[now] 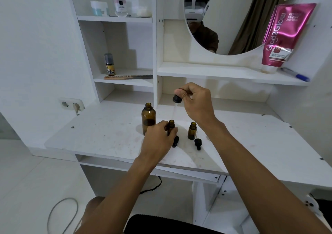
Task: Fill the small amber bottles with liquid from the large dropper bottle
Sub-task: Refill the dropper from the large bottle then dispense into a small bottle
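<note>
From the head view, we see the left hand (158, 138) curled around a small amber glass bottle (171, 125). The bottle stands uncapped on the white desk top (100, 135), and only its neck and shoulder show past the fingers. Above and behind it, the right hand (196, 102) pinches a black rubber-bulb dropper (177, 98) between thumb and fingers and holds it in the air. Its clear tube points down, too faint for us to follow to the tip.

Just left of the held bottle stands the large amber glass bottle (148, 118), its mouth open. A second small amber bottle (192, 131), also uncapped, stands near on the right. Two small black dropper caps lie on the desk in front of them: one (175, 141) by the left fingertips, the other (198, 144) below the second bottle.

On the shelf above we see a pink cosmetic tube (285, 36) leaning beside a round mirror (233, 27).
</note>
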